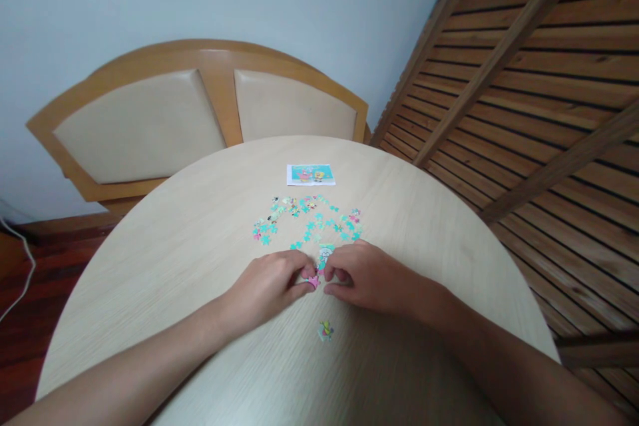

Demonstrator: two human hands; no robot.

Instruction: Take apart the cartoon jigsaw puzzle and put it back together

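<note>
My left hand (269, 286) and my right hand (367, 276) meet at the middle of a round pale wooden table (174, 259). Both are pinched. Between their fingertips sits a small pink jigsaw piece (313, 281), with a joined white and teal cluster (326, 253) just above it. Several loose teal, pink and yellow jigsaw pieces (309, 219) lie scattered beyond the hands. One small green and yellow piece (325, 330) lies alone nearer to me. A small reference picture card (310, 174) lies flat farther back.
A wooden bench back with two beige cushioned panels (200, 116) stands behind the table against a pale wall. A slatted wooden frame (539, 80) leans at the right. A white cable (22, 266) hangs over the dark floor at the left.
</note>
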